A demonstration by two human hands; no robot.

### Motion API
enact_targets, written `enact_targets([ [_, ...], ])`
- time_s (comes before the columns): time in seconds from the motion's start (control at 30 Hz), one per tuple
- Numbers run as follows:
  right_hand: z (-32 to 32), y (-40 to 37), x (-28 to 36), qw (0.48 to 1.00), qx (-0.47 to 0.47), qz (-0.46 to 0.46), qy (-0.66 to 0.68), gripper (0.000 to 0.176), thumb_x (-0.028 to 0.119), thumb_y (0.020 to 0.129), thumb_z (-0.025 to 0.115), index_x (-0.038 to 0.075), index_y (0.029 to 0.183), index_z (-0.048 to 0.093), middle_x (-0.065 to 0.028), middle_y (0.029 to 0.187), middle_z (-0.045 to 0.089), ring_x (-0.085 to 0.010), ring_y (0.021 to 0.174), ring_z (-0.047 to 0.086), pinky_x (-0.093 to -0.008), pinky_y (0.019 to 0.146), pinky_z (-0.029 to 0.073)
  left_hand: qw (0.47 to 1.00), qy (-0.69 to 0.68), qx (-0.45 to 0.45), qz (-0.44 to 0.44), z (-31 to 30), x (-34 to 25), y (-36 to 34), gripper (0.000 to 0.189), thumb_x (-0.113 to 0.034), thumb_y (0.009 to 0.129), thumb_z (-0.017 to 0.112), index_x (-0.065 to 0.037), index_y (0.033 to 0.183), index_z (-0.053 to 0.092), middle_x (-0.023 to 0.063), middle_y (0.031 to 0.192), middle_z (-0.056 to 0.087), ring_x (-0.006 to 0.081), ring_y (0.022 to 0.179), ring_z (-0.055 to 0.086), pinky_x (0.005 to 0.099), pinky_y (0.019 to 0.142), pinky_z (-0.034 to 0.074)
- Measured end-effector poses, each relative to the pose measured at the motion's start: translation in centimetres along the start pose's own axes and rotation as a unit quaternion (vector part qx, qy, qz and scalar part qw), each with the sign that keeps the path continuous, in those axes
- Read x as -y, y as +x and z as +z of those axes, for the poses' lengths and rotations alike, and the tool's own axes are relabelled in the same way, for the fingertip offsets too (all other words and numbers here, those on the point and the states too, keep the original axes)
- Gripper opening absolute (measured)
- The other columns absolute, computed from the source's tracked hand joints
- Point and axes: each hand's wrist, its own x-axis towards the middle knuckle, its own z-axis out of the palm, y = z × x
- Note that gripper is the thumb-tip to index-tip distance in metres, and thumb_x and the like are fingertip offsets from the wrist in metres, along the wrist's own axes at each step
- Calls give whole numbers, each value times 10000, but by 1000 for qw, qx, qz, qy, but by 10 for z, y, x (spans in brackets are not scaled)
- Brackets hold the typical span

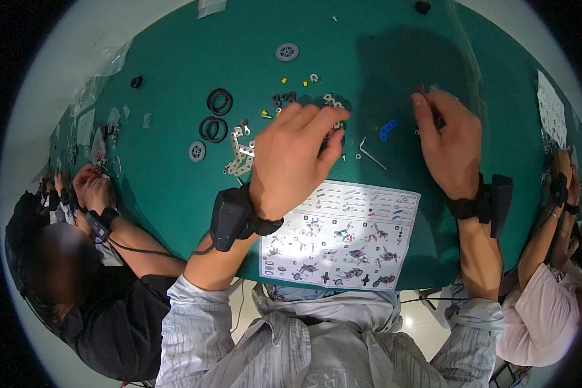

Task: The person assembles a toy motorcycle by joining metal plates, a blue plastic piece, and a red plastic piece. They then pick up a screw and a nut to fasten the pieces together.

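Observation:
My left hand point(294, 155) is curled over the middle of the green table, thumb and index finger bent round small metal parts point(330, 100); what lies between these fingers is mostly hidden. Farther right, my right hand point(449, 139) is closed, with a small dark red piece point(420, 88) showing at its fingertips. A blue plastic bracket point(388, 130) and a bent hex key point(372, 155) lie between the two hands. Beside my left hand are perforated metal strips point(242, 158), several small black pieces point(284, 98) and yellow pieces point(265, 114).
Black rubber rings point(213, 129) and grey toothed wheels point(287, 52) lie to the left and back. A printed instruction sheet point(336, 242) rests at the table's front edge. Other people work at left and right; one person's hands point(96, 187) hold small red parts.

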Motion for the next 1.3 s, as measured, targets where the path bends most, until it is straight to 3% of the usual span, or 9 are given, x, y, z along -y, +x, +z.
enact_targets([
  [0.27,-16,9,-17,988,-150,11,38,287,246,1002,613,4,850,622,-160,688,571,-258,566,523,-371,553,425,999,31,15,9,-3,-1,0,194,-55,789,744,-83,978,713,67,872,632,274,838,603,380,693,499],
  [0.43,-12,11,-27,990,-128,39,43,261,245,978,628,19,848,635,-157,685,594,-307,585,563,-386,559,440,1000,10,-7,28,-13,-6,9,209,-42,764,757,-99,960,714,46,871,603,241,802,601,357,624,498],
  [0.57,-13,11,-28,990,-137,3,43,270,243,965,627,19,816,636,-167,707,622,-346,618,609,-414,558,451,993,-71,95,-11,-21,-23,18,212,31,763,756,-37,956,702,96,874,618,224,777,620,333,690,504],
  [0.83,-9,12,-36,987,-146,27,53,274,248,964,621,18,820,658,-178,708,638,-370,617,624,-429,561,470,932,154,126,302,0,-23,91,126,-129,812,747,-100,922,692,69,825,621,280,808,646,382,657,515],
  [0.93,-7,12,-38,984,-164,9,69,272,249,961,623,19,820,659,-183,716,642,-376,630,630,-430,563,475,933,140,-15,330,-2,-10,132,121,-170,817,742,-106,905,691,69,819,611,277,807,630,385,663,503],
  [1.03,-6,12,-42,984,-170,1,50,275,252,958,626,17,820,657,-185,723,645,-379,636,632,-440,562,474,975,-171,-115,78,-6,-22,147,116,-126,943,668,-17,914,693,-17,744,636,62,684,553,242,629,465],
  [1.13,-5,15,-43,985,-158,22,59,275,251,959,622,18,816,649,-188,731,647,-390,645,630,-457,569,474,961,-132,-216,109,-17,-35,159,112,-99,945,669,0,895,680,-25,711,618,45,644,509,223,581,416],
  [1.23,-4,16,-50,985,-163,23,46,279,253,962,619,24,806,641,-193,735,648,-401,654,628,-470,570,470,893,186,-125,391,-17,-38,144,126,-182,804,745,-111,893,689,51,819,602,263,786,601,376,666,479],
  [1.3,-4,18,-57,985,-169,28,31,284,258,966,615,29,800,640,-196,738,648,-405,660,628,-476,570,469,870,211,-18,444,3,-42,119,137,-184,785,757,-117,881,686,35,820,592,246,783,585,361,677,462],
])
